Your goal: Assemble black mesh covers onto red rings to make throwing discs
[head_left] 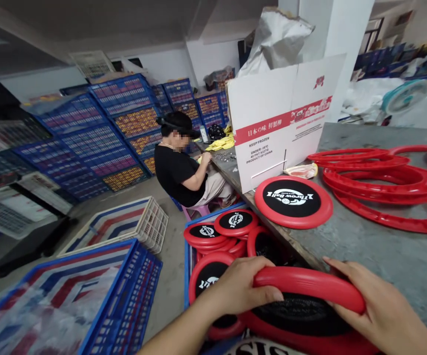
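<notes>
My left hand (243, 286) grips the left side of a round red disc (311, 284) with a black mesh centre, thumb on the near face and fingers over the rim. On the opposite side, my right hand (378, 303) is closed around the same disc. It is tilted up on edge just in front of the table's edge. A similar disc (293, 201) printed "Throw Ball" lies flat on the table corner. More such discs (235, 220) are heaped in a blue crate (187, 261) below, left of my hands.
Red plastic rings (383, 185) are piled on the grey table (391, 251). A white carton (280, 123) stands at its corner. A person in black (178, 165) sits beyond. Lined crates (124, 291) stand on the floor at left, with stacked blue crates (88, 133) behind.
</notes>
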A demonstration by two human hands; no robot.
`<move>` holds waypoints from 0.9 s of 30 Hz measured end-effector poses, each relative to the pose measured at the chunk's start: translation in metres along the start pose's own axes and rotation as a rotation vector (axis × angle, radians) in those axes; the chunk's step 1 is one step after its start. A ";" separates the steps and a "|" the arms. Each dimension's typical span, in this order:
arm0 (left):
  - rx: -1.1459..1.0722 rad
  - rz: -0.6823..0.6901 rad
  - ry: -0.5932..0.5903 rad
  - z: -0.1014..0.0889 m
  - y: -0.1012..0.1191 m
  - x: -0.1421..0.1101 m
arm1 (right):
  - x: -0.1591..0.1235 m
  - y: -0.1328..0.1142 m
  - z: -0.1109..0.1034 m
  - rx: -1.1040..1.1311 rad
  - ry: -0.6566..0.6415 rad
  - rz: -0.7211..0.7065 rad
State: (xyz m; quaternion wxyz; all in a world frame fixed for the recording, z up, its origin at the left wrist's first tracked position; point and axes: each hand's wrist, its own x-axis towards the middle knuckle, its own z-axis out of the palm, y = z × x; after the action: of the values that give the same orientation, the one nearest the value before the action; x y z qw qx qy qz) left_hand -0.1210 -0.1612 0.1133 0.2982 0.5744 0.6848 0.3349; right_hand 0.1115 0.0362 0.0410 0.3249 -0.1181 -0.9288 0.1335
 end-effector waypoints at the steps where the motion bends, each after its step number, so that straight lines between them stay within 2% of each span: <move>1: -0.007 -0.011 0.003 0.000 0.000 0.000 | 0.000 0.000 0.000 -0.003 0.009 -0.007; 9: -0.041 -0.048 0.042 0.004 0.002 -0.004 | -0.002 -0.001 0.001 0.012 0.002 -0.032; 15: -0.032 -0.074 0.044 0.007 0.004 -0.004 | -0.006 0.001 0.003 0.038 0.012 0.009; 27: -0.005 -0.047 0.058 0.011 0.011 -0.003 | -0.012 0.001 0.001 -0.033 0.023 -0.039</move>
State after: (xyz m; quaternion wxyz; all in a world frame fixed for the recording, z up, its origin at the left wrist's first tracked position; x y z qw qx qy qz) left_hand -0.1054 -0.1619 0.1155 0.2876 0.5475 0.7058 0.3456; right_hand 0.1199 0.0332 0.0326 0.3359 -0.1071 -0.9293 0.1104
